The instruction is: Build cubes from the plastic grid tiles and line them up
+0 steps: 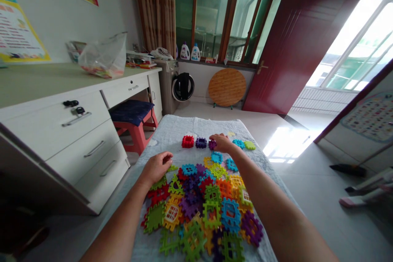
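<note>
Plastic bag (106,59) on desk (39,81), rd tabletop (227,86) btwn washing mach. (167,86) & red door (276,45).

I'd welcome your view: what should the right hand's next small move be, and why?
Perhaps ease the right hand off the purple plastic block at its fingers: the block appears to sit roughly in line with the hollow red plastic block and hollow dark-purple plastic block on the pale-blue cloth.
</note>
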The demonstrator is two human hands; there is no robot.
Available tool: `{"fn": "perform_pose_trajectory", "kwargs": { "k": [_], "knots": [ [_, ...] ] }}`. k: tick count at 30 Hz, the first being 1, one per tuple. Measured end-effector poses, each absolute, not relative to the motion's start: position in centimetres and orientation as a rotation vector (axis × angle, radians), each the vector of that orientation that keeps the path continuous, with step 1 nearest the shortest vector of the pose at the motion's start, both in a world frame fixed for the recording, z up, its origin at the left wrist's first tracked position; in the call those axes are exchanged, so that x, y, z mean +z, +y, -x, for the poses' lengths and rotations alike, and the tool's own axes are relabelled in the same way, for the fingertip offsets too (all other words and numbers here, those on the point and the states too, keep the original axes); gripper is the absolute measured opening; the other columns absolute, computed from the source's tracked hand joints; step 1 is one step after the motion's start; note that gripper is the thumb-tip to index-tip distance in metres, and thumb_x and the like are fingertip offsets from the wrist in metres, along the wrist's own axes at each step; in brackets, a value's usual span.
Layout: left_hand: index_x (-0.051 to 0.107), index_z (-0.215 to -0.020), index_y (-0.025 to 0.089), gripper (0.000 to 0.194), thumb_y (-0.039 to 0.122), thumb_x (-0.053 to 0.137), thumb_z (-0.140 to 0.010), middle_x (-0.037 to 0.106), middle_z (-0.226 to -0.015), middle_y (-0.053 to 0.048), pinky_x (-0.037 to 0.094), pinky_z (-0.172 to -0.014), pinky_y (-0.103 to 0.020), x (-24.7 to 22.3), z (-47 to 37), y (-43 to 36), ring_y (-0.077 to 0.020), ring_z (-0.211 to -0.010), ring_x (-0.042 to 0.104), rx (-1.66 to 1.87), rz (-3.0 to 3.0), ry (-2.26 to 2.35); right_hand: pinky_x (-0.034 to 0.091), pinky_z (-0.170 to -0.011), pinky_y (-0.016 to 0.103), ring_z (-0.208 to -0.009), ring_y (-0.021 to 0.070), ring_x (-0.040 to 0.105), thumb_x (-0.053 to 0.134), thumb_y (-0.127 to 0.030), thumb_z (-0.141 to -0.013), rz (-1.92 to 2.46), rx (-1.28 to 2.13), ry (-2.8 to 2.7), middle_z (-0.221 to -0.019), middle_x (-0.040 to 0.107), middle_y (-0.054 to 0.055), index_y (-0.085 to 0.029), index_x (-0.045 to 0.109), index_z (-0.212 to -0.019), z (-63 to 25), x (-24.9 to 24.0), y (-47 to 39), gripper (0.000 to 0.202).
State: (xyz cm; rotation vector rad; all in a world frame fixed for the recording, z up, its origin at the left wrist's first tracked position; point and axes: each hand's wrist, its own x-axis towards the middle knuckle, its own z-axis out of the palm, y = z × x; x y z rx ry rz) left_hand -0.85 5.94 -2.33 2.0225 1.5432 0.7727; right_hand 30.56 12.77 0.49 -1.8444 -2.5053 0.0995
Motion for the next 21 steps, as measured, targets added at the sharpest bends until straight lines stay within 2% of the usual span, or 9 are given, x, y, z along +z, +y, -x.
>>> {"fn": "perform_pose_trajectory", "kwargs": {
  "k": [8, 21],
  "knots": [
    [0.064, -0.092, 0.021, 0.028, 0.038, 0.05, -0.075, 0.073, -0.091, -0.004, 0.05, -0.079, -0.028, -2.54, 0.96, 6.01, -0.0202, -0.086, 0.067, 0.763, -2.05, 1.556, 0.038, -0.077, 0.033, -0.108, 0.0303, 0.049, 0.062, -0.023, -0.067, 1.836, 0.115, -2.569, -0.12, 0.06, 0.007, -0.026, 0.059, -0.118, -30.82, 0.62, 12.95, 0.051],
    [0.064, -0.094, 0.02, 0.029, 0.037, 0.049, -0.076, 0.073, -0.09, -0.004, 0.05, -0.079, -0.028, -2.4, 0.91, 5.94, -0.02, -0.086, 0.067, 0.758, -2.05, 1.54, 0.04, -0.078, 0.033, -0.107, 0.0293, 0.053, 0.067, -0.024, -0.062, 1.916, 0.176, -2.532, -0.122, 0.059, 0.009, -0.023, 0.046, -0.131, -30.23, 0.77, 13.29, 0.072]
  ]
}}
